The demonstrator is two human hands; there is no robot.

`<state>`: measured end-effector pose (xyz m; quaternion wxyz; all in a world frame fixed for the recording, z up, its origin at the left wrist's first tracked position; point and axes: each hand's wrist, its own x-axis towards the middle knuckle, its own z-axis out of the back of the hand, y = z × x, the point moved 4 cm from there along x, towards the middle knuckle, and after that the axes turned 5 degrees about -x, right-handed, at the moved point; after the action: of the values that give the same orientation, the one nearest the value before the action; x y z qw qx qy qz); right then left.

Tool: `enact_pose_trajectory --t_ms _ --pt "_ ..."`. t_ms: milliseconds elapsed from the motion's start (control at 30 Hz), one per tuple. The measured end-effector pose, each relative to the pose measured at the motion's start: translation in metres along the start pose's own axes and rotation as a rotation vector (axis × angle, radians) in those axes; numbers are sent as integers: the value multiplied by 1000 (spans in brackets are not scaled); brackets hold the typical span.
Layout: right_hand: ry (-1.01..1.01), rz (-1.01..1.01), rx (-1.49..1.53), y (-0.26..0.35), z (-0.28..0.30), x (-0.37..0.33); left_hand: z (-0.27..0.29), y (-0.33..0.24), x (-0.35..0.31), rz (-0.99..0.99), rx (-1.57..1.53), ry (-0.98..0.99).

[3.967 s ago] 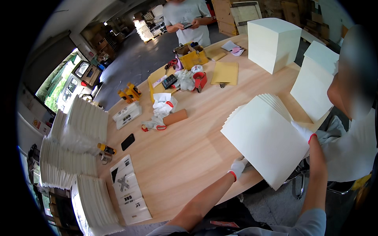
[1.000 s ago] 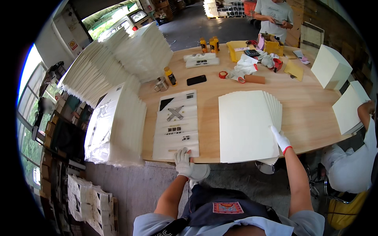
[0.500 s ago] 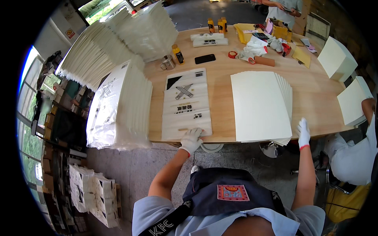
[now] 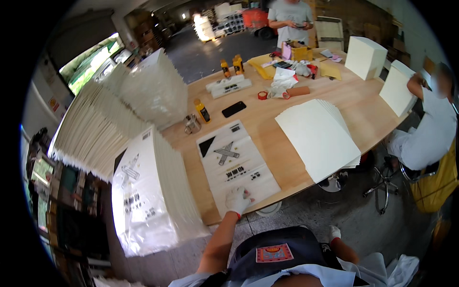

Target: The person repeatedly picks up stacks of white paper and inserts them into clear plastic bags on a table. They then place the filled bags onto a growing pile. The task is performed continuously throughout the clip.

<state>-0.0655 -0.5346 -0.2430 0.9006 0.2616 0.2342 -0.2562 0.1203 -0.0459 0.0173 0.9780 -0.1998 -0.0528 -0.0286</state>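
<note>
At the near edge of the wooden table (image 4: 363,112), the left hand (image 4: 237,200), in a white glove, rests flat on the near end of a clear printed bag (image 4: 236,165). Its fingers are spread and pressed down on the bag; they close on nothing that can be seen. The bag lies flat on the tabletop, its long axis running from the near edge away toward the far side, angled slightly left. Almost all of its length therefore extends away from the fingers, toward the black phone (image 4: 234,109).

The right hand (image 4: 334,233), also gloved, hangs below the table edge beside the person's body, well apart from the bag; whether it is open or closed cannot be told. The left hand is plainly the nearer of the two.

A stack of cream sheets (image 4: 318,136) lies to the right of the bag, near but not touching, overhanging the near edge. A tall pile of similar printed bags (image 4: 148,201) stands just to the left, at the table's left end.
</note>
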Motion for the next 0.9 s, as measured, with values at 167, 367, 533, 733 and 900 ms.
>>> enact_pose_trajectory --t_ms 167,367,533,733,900 --pt "120 -174 1032 123 2 -95 -6 21 3 11 -115 132" --pt "150 88 696 178 5 -126 7 28 6 121 -292 181" --pt "100 303 550 190 5 -97 13 32 11 126 -202 272" --pt "341 435 674 302 55 -112 -33 98 30 112 -584 138" --pt "670 543 572 380 65 -112 10 42 37 94 -610 102"
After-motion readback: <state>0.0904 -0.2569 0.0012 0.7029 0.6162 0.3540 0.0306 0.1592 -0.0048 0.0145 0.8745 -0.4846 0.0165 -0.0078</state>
